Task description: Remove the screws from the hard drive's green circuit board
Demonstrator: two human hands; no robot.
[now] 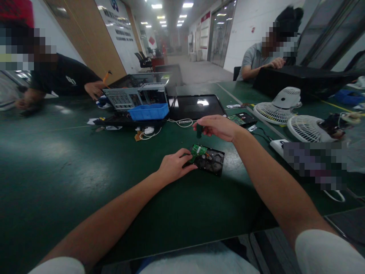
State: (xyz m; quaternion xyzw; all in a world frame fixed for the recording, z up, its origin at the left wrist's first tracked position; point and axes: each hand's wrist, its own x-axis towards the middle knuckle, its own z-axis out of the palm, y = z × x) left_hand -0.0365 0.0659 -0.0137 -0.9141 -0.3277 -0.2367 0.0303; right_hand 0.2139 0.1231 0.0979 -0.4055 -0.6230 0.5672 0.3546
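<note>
Green worktop (85, 167): apparently screw work on a hard drive (212, 161) lying flat between the hands.
The left hand's (174, 167) grip clasps its left end; the right hand's (219, 127) grip pinches a screwdriver (199, 131) upright above the circuit board (199, 149). Next likely calls for steady bracing and a straight, seated tip; contact is too small to tell.
</note>
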